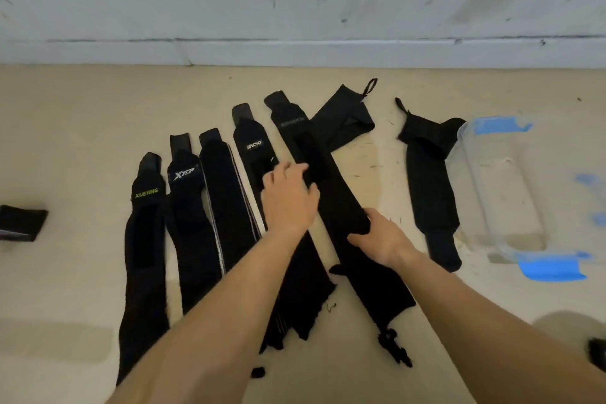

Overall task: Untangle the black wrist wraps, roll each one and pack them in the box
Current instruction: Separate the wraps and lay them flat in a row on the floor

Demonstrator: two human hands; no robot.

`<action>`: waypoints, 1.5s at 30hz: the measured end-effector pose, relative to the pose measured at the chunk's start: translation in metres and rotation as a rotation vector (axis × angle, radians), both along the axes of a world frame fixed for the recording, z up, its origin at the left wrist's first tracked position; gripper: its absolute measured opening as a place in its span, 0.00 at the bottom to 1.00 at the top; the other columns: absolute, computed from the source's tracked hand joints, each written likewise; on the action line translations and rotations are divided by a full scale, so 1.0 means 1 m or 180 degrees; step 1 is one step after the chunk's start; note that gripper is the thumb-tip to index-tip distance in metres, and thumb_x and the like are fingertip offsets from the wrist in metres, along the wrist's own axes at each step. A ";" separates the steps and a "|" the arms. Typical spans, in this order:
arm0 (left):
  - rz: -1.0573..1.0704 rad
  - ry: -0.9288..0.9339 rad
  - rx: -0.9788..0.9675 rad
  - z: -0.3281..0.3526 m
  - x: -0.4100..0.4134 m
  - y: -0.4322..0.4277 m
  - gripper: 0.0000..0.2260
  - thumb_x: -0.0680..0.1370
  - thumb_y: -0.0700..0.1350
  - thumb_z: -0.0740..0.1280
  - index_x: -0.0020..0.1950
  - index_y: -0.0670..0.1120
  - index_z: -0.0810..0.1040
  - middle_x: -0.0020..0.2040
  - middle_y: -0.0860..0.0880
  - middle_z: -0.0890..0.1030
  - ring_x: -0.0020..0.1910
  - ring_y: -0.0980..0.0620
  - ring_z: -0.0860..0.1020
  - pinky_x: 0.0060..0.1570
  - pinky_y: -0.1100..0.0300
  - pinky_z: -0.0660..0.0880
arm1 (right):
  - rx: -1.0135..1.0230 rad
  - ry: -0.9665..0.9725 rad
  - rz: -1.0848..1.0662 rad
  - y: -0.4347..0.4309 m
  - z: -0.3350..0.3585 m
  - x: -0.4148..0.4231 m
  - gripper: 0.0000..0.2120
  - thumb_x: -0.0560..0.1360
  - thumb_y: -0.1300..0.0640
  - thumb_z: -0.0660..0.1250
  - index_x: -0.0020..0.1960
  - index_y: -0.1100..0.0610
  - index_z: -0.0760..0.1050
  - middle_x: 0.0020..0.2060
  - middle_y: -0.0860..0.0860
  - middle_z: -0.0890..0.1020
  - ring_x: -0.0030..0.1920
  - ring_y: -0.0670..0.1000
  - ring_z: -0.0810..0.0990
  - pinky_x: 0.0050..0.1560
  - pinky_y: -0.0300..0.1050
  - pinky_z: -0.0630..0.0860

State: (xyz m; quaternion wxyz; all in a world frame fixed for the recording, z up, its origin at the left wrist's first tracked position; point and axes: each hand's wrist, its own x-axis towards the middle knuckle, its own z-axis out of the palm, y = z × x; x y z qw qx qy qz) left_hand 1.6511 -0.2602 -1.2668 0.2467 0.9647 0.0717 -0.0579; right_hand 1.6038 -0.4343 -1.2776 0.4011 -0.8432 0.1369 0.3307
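Our left hand (288, 200) and right hand (382, 239) both grip the slanting wrist wrap (314, 154), which crosses its neighbours. Leftward lie the XUEYING wrap (144, 239) and XTEP wrap (187, 207); rightward, another wrap (429, 180) touches the clear box (505, 193).

Green XUEYING marks the leftmost wrap (144, 256), white XTEP the second wrap (189, 223); other prints are too blurred.

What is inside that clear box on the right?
Nothing shows inside the clear box except the pale floor seen through it. Its right side is cut off by the frame.
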 end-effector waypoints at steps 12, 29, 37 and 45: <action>-0.1005 0.1134 0.1455 -0.052 -0.027 -0.014 0.41 0.83 0.67 0.53 0.84 0.41 0.42 0.84 0.39 0.42 0.83 0.39 0.40 0.81 0.36 0.42 | 0.0657 0.0093 -0.0343 -0.042 -0.023 -0.058 0.15 0.80 0.54 0.69 0.65 0.45 0.71 0.54 0.44 0.83 0.49 0.45 0.85 0.46 0.38 0.83; -0.1965 0.0777 0.1342 -0.054 -0.010 -0.018 0.38 0.76 0.73 0.61 0.82 0.60 0.54 0.85 0.46 0.45 0.83 0.33 0.41 0.79 0.33 0.47 | -0.1091 -0.1167 0.1130 -0.027 -0.018 0.016 0.24 0.83 0.45 0.59 0.77 0.48 0.65 0.69 0.52 0.71 0.64 0.54 0.77 0.59 0.51 0.78; -0.1885 0.0734 0.0676 -0.062 -0.002 -0.006 0.35 0.76 0.68 0.67 0.80 0.61 0.60 0.84 0.49 0.48 0.83 0.37 0.40 0.79 0.36 0.47 | -0.1912 -0.1475 0.2050 0.025 -0.029 0.177 0.43 0.77 0.64 0.63 0.83 0.42 0.45 0.83 0.50 0.45 0.80 0.63 0.50 0.73 0.63 0.66; -0.1849 0.0848 0.0573 -0.059 0.002 -0.010 0.35 0.75 0.66 0.70 0.79 0.61 0.61 0.84 0.50 0.49 0.83 0.37 0.40 0.80 0.35 0.49 | -0.2529 -0.1164 0.1707 0.004 -0.040 0.176 0.30 0.83 0.44 0.54 0.82 0.45 0.49 0.80 0.53 0.55 0.77 0.64 0.56 0.68 0.64 0.67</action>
